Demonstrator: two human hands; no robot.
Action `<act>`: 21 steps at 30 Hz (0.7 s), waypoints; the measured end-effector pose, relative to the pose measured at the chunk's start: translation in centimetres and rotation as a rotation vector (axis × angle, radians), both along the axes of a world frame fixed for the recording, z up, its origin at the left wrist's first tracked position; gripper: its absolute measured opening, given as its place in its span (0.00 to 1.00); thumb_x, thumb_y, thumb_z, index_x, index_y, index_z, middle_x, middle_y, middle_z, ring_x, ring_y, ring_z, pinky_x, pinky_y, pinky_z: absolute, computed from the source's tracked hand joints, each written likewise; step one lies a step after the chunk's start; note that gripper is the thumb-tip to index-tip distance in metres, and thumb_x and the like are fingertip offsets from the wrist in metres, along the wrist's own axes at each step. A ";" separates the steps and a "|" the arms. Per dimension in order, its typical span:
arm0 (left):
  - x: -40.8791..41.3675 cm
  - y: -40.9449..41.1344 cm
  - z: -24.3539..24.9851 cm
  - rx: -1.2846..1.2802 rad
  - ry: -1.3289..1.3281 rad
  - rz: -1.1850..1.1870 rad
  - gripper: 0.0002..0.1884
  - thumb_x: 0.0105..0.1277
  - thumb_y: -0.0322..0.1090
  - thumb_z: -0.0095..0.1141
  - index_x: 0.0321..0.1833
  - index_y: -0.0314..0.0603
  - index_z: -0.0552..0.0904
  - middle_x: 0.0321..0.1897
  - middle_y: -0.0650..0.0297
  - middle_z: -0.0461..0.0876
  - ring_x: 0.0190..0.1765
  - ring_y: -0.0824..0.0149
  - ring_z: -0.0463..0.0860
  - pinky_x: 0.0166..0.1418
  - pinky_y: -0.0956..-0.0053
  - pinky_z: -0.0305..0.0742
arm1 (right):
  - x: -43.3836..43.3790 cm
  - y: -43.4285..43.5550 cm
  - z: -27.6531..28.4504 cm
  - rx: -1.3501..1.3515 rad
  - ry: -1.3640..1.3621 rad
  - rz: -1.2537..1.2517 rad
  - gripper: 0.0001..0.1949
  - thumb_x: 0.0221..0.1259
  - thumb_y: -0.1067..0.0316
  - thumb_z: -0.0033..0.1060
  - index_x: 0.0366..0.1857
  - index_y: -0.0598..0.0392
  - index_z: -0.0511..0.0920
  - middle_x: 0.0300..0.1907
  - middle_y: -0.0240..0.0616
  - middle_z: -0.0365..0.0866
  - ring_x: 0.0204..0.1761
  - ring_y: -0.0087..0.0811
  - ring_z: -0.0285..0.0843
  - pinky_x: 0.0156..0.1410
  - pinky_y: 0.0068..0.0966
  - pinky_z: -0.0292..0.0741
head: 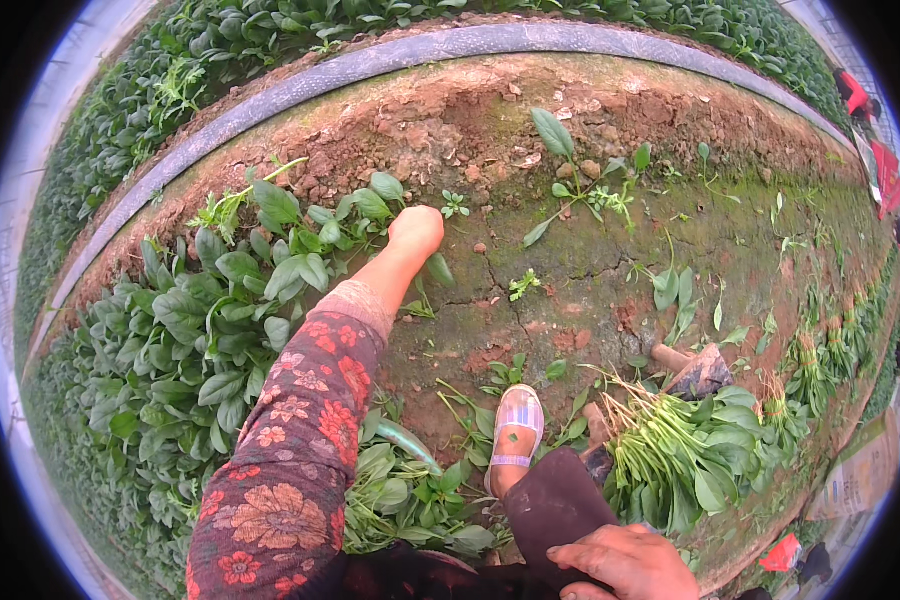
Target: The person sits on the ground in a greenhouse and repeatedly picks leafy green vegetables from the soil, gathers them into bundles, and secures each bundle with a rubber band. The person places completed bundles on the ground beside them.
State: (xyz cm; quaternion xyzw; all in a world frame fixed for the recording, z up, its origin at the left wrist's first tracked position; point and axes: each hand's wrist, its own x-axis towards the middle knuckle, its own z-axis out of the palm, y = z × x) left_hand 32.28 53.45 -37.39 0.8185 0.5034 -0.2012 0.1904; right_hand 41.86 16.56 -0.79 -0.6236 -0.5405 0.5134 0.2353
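Observation:
My left hand (417, 229) reaches forward at the edge of a dense bed of spinach plants (187, 315). Its fingers are curled around part of a leafy plant, with leaves (381, 196) showing beyond the knuckles and one leaf (440, 268) below; the fingertips are hidden. My right hand (622, 562) rests near my knee at the bottom, its fingers partly spread, with nothing seen in it. Right of my foot lies a pile of cut spinach (675, 450), stems towards the upper left. More loose spinach (390, 487) lies between the bed and my foot, beside a curved green strip (409, 444).
A grey perforated hose (450, 45) arcs across the far side. Tied spinach bunches (810, 360) stand at the right. A wooden-handled tool (694, 369) lies above the pile. Loose plants (570, 180) dot the soil. A person in red (856, 96) is at the far right.

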 end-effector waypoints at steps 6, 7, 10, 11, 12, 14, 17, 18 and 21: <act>0.9 -5.9 3.1 -0.039 -0.156 -0.387 0.11 0.64 0.30 0.53 0.45 0.36 0.85 0.42 0.50 0.89 0.48 0.50 0.88 0.48 0.53 0.83 | -0.2 -0.1 -0.2 0.024 0.014 0.018 0.18 0.53 0.69 0.71 0.49 0.59 0.81 0.41 0.45 0.84 0.41 0.48 0.82 0.47 0.37 0.76; 0.9 -5.9 2.9 0.018 -0.154 -0.412 0.11 0.64 0.31 0.52 0.44 0.37 0.84 0.40 0.49 0.88 0.46 0.50 0.88 0.46 0.53 0.83 | -0.2 -0.1 -0.2 0.025 0.016 0.024 0.18 0.54 0.69 0.71 0.49 0.59 0.81 0.41 0.45 0.84 0.41 0.48 0.82 0.46 0.37 0.77; -0.1 -3.3 1.4 0.374 -0.112 -0.546 0.09 0.66 0.33 0.51 0.39 0.41 0.84 0.38 0.53 0.86 0.43 0.54 0.85 0.42 0.59 0.80 | -0.4 -0.2 -0.1 0.007 0.008 0.035 0.18 0.54 0.69 0.71 0.49 0.59 0.81 0.41 0.45 0.84 0.41 0.48 0.82 0.46 0.37 0.77; -0.7 -2.1 0.8 0.436 -0.092 -0.543 0.09 0.66 0.34 0.51 0.40 0.42 0.85 0.40 0.55 0.85 0.44 0.55 0.83 0.43 0.61 0.79 | -0.5 -0.2 0.0 0.005 0.006 0.040 0.18 0.54 0.69 0.71 0.49 0.59 0.81 0.40 0.45 0.83 0.41 0.48 0.81 0.46 0.37 0.76; -1.5 -1.4 0.3 0.475 -0.080 -0.587 0.10 0.66 0.34 0.51 0.39 0.41 0.86 0.43 0.55 0.84 0.48 0.55 0.81 0.47 0.61 0.76 | -0.5 -0.1 -0.1 0.002 0.005 0.036 0.18 0.54 0.69 0.71 0.49 0.59 0.81 0.40 0.45 0.83 0.41 0.48 0.81 0.46 0.37 0.76; -3.2 -0.8 -0.5 0.474 0.020 -0.624 0.12 0.66 0.35 0.51 0.43 0.41 0.87 0.51 0.55 0.79 0.54 0.56 0.77 0.54 0.61 0.71 | -0.5 0.1 -0.1 -0.005 0.011 0.036 0.18 0.54 0.69 0.71 0.49 0.59 0.81 0.40 0.45 0.83 0.40 0.49 0.81 0.46 0.37 0.76; -4.7 -1.4 -2.0 0.531 0.028 -0.547 0.12 0.66 0.35 0.51 0.45 0.41 0.86 0.48 0.56 0.81 0.53 0.55 0.78 0.53 0.59 0.71 | -0.5 0.3 -0.3 -0.024 0.017 0.050 0.18 0.54 0.69 0.70 0.50 0.58 0.81 0.40 0.44 0.82 0.40 0.49 0.80 0.46 0.38 0.76; -4.4 -1.6 -1.8 0.493 0.073 -0.502 0.13 0.66 0.35 0.52 0.48 0.43 0.85 0.45 0.58 0.83 0.51 0.56 0.79 0.53 0.59 0.70 | -0.5 0.4 -0.3 -0.026 0.006 0.060 0.18 0.54 0.69 0.70 0.50 0.58 0.81 0.40 0.44 0.82 0.40 0.49 0.80 0.46 0.38 0.76; -3.4 -1.8 -2.0 0.540 0.178 -0.473 0.11 0.64 0.35 0.53 0.46 0.42 0.85 0.39 0.56 0.83 0.48 0.56 0.80 0.49 0.60 0.72 | -0.7 0.7 -0.3 -0.050 0.003 0.074 0.18 0.54 0.69 0.70 0.51 0.58 0.81 0.40 0.45 0.81 0.40 0.50 0.80 0.45 0.38 0.76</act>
